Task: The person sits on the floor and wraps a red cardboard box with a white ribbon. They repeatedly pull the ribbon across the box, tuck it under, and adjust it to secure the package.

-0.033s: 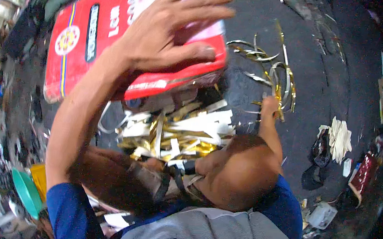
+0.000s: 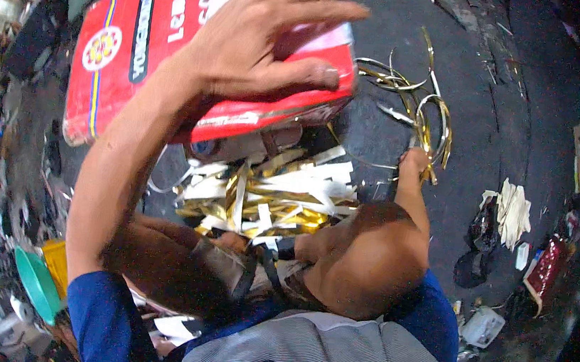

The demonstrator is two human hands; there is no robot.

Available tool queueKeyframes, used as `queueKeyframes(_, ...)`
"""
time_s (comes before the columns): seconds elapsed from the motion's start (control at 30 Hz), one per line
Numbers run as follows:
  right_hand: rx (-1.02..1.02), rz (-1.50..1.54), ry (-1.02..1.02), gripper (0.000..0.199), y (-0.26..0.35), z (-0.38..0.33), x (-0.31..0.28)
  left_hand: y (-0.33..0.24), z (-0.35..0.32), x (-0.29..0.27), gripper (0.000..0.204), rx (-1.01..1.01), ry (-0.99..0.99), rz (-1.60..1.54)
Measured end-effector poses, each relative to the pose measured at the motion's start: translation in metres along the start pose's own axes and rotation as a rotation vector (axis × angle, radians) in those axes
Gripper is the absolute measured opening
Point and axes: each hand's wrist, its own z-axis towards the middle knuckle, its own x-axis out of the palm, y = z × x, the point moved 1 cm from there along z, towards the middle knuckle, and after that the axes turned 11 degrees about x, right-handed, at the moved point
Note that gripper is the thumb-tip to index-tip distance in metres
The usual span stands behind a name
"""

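My left hand (image 2: 267, 35) lies across a red box (image 2: 110, 100), fingers spread and the thumb along its near right edge. The box has white lettering and a round emblem. On the right, my right hand (image 2: 417, 160) is closed around a bunch of gold and white strips (image 2: 443, 120), whose long ends curl away over the dark floor. In front of my bent knees lies a pile of gold and white strips (image 2: 288, 199), partly beneath a light object under the box's near edge that I cannot make out.
A cream glove-like cloth (image 2: 514, 214) lies on the floor at right, beside a dark plastic wrapper (image 2: 487, 225). Farther right are a dark red packet (image 2: 546, 271) and a clear container (image 2: 486, 326). A green basin (image 2: 36, 284) stands at lower left, next to something yellow.
The view has shifted slightly. My left hand and the red box sit a little higher in the picture, and my right hand sits slightly lower and farther right. Both holds look the same.
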Motion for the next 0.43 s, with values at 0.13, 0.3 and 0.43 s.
queueKeyframes(0.13, 0.117, 0.071, -0.233, 0.025, -0.005, -0.01, -0.041, 0.009, -0.002, 0.005, 0.088, 0.129, -0.078, -0.004)
queueKeyframes(0.3, -0.729, 0.219, 0.181, 0.023, 0.028, -0.092, -0.016, 0.013, 0.01, 0.006, 0.088, 0.176, -0.1, -0.013)
queueKeyframes(0.43, -0.69, -0.088, 0.68, 0.042, 0.054, -0.133, -0.003, 0.014, 0.011, 0.003, 0.085, 0.186, -0.108, -0.004)
